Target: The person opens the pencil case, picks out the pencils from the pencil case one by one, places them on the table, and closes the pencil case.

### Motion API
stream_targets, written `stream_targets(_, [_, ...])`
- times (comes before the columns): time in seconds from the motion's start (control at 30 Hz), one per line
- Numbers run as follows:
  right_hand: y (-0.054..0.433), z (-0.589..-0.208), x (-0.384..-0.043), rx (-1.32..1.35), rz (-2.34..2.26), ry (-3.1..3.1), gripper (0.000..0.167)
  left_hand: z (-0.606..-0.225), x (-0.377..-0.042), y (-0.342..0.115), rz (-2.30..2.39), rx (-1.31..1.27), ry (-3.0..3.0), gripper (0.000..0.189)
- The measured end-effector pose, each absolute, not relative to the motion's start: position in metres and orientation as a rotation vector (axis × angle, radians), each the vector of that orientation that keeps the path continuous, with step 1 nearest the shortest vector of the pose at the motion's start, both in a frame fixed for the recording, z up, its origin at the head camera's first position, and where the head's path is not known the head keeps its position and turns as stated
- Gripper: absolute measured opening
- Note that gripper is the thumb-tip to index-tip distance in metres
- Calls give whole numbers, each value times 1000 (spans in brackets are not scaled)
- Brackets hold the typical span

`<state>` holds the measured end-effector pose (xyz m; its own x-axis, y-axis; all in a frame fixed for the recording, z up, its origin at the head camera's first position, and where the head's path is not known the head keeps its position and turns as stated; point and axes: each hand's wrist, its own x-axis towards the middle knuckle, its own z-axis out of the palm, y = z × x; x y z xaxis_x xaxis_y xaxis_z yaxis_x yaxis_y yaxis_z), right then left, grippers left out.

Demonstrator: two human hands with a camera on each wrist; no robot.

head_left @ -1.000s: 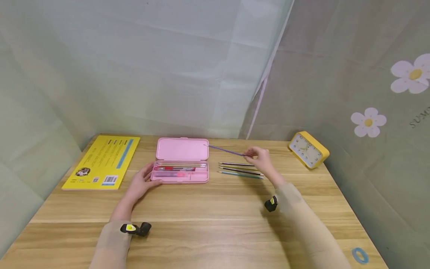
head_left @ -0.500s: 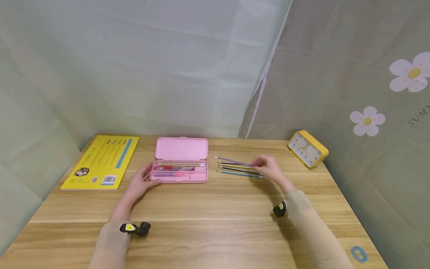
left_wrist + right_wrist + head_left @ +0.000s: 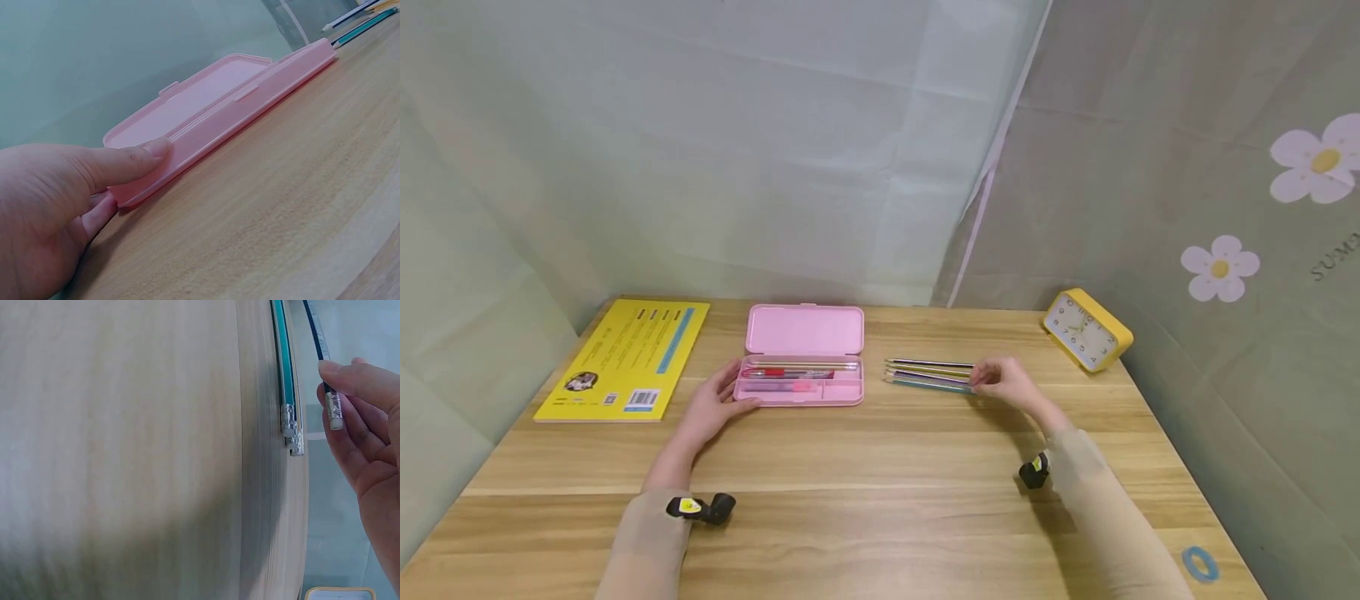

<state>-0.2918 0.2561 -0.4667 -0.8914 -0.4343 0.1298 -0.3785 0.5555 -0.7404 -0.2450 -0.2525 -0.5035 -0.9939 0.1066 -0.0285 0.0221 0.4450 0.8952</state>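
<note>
A pink pencil case (image 3: 844,392) lies with its lid raised back, holding several pens and pencils. My left hand (image 3: 715,410) grips its left end; in the left wrist view the thumb (image 3: 134,164) lies along the front wall and fingers tuck behind the corner. To the right, my right hand (image 3: 1009,383) pinches a purple pencil (image 3: 934,378) close to its eraser end. The right wrist view shows this pencil (image 3: 319,334) between thumb and fingers, raised from a teal pencil (image 3: 285,356). In the head view it overlaps the row of pencils (image 3: 925,363) on the table.
A yellow book (image 3: 625,358) lies at the left of the wooden table (image 3: 850,500). The yellow alarm clock (image 3: 1088,330) stands at the back right, beyond my right hand. Near the right edge is a blue ring (image 3: 1200,564). Curtains hang close behind the table.
The right hand has brought the purple pencil down from above the table, between case and clock, toward me and slightly right, into line with the other pencils. The left hand stays on the case.
</note>
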Motion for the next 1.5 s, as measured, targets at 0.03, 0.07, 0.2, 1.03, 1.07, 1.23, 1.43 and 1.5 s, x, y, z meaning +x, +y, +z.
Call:
stream_targets(0.03, [256,-467,-291,-706,-1254,2699,12,-504,-245,-253,1609,115,2602,96])
stream_targets(0.07, [256,-466,-291,-706,-1244,2689,13,-503,-245,-252,1607,117,2602,96])
stream_targets(0.2, [254,-464,-288,-693,-1217,2665,15,-504,-245,-253,1612,122,2604,95])
stream_targets(1.03, [257,-467,-289,-722,-1100,2691,13,-500,-245,-251,1587,98,2620,93])
stream_targets(1.07, [257,-467,-289,-726,-1088,2697,13,-500,-245,-251,1585,101,2620,93])
stream_targets(1.23, [256,-468,-288,-745,-1032,2727,13,-501,-245,-251,1591,101,2612,95])
stream_targets(1.43, [256,-469,-289,-781,-993,2742,13,-503,-245,-253,1590,93,2604,96])
stream_targets(1.5, [256,-470,-290,-787,-978,2746,12,-503,-245,-252,1595,95,2602,96])
